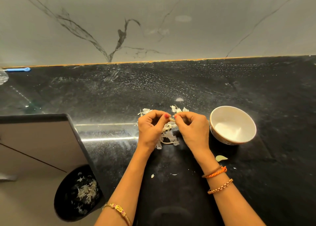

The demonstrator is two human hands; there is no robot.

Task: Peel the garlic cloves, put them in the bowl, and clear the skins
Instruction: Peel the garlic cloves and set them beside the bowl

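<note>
left hand [150,128] + right hand [191,128]: both grips narrow, pinching one garlic clove [171,119] between fingertips, just left of the bowl [222,113] | skins [168,137]: heaped on the black surface [171,89] under the hands, left of bowl | another clove [221,158]: near side of bowl | bin [68,208]: far left of bowl, on floor, holds skins

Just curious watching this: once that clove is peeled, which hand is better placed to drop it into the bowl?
Probably the right hand: it pinches the garlic clove together with the left hand, and the bowl stands just beside it.
</note>
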